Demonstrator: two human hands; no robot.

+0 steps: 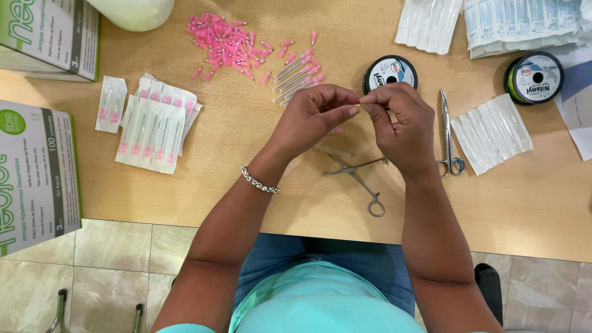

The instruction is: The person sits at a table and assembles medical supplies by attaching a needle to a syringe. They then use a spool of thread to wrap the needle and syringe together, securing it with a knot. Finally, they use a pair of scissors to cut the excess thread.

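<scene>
My left hand (314,117) and my right hand (401,123) meet fingertip to fingertip above the wooden table (246,185). Together they pinch a very small thin item; it is too small to tell what it is. A pink tip shows under my left hand. Below the hands lie open metal forceps (361,176) and a clear needle cap (333,151). Beyond the left hand sit capped needles with pink hubs (299,74) and a heap of loose pink hubs (225,43).
Scissors-like metal forceps (448,132) lie right of my right hand. Two thread spools (390,73) (534,77) stand at the back. Sealed needle packets (154,126), white packets (491,132), and green-and-white boxes (34,172) lie around. The table's front edge is near my lap.
</scene>
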